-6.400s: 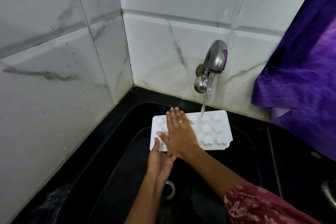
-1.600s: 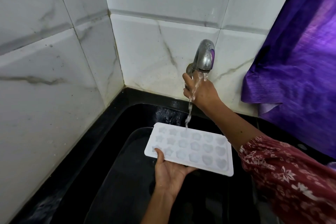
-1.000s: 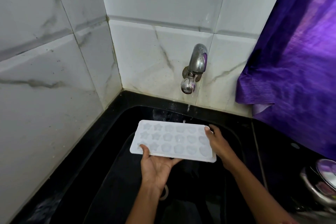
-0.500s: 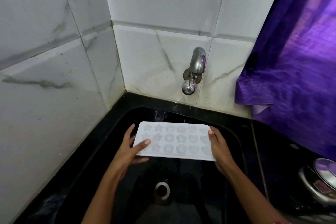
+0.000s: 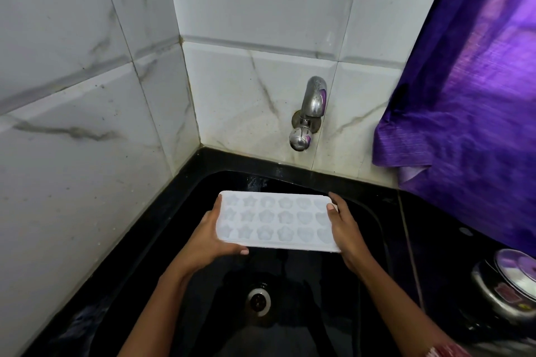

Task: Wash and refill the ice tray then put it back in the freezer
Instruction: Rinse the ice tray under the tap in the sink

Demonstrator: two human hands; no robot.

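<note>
The white rectangular plastic ice tray (image 5: 275, 220), moulded with star, flower and heart cells, hangs level just below and slightly left of the chrome wall tap (image 5: 309, 113), over the glossy black sink (image 5: 162, 264); the round metal drain (image 5: 258, 300) lies further below the tap, under the tray's near edge.

The left hand (image 5: 207, 236) grips the short end away from the tap's side, thumb along the rim, fingers (image 5: 243, 252) curled beneath with one tip showing under the near edge; the right hand (image 5: 343, 229) grips the opposite end, thumb pressed on the rim, the other fingers wrapped under it out of sight.

What has changed: a moment ago water ran from the tap and the right hand was up at its knob, while the left palm alone carried the tray from below; now no stream falls, the right hand has come down to the tray, and the left has shifted from underneath to the end.

That reads as washing and filling done, with the carry to the freezer next; how full the cells are I cannot tell. A two-handed, level hold suits a loaded tray; any tilt would likely spill.

Right of the tap hang a purple curtain (image 5: 470, 113) and, lower on the black desk, a steel lidded pot (image 5: 504, 290).
</note>
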